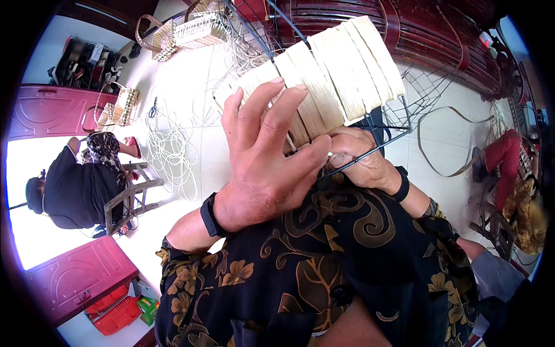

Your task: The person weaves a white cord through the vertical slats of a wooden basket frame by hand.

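Before my chest tilts a black wire frame (399, 128), partly wrapped in pale cream cord-like strips (361, 69) laid side by side in bands. My left hand (260, 150) is spread over the lower left of the wrapped panel, its fingertips stretched across the bands; its thumb is mostly hidden. Beside it, my right hand (361, 159) is closed at the panel's lower edge, next to a black wire. Between its thumb and curled fingers, a short white end of cord (330, 154) shows by my left fingertip.
Loose pale cord (170, 147) lies tangled on the tiled floor. Handled baskets (199, 32) stand at the far left. A person in black (87, 182) sits at left on a wooden stool (136, 196). Dark red slatted furniture (428, 40) fills the far side; another person's red-clothed leg (504, 159) is at right.
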The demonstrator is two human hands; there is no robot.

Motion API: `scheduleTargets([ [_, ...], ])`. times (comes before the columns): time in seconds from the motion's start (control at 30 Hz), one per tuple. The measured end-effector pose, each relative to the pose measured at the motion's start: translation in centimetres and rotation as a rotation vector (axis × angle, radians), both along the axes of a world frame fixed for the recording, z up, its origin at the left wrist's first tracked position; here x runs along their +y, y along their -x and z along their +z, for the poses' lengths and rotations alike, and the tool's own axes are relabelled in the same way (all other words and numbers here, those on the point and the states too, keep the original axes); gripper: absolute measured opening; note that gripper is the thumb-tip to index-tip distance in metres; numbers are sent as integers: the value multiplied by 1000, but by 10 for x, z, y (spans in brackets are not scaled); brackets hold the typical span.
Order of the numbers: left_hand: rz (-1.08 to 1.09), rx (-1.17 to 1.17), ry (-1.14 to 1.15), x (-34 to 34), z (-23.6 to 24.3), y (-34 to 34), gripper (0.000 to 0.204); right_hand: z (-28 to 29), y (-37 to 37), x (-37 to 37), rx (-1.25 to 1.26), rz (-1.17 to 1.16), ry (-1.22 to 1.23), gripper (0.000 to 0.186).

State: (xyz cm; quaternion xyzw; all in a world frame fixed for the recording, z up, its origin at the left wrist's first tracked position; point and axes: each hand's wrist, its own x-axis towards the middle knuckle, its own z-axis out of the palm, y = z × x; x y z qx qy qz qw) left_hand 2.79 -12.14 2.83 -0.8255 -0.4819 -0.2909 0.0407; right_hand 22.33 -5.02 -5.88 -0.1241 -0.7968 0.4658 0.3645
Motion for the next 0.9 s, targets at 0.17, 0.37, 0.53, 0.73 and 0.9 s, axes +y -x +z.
scheduleTargets([
  [0.17,33,9,76,-1,11,-9,23,-1,-1,1,-41,19,-13,11],
  [0.37,35,-12,33,1,5,-14,21,4,-4,-3,-93,36,93,10],
  [0.53,-2,-42,-49,5,-3,-10,24,3,-14,-2,-146,118,247,21],
  [0.73,-104,-188,-280,4,-19,5,26,51,-74,-13,-547,123,-75,35],
  [0.9,-168,-226,-299,0,-25,9,26,116,-81,-13,-462,-227,-133,25],
])
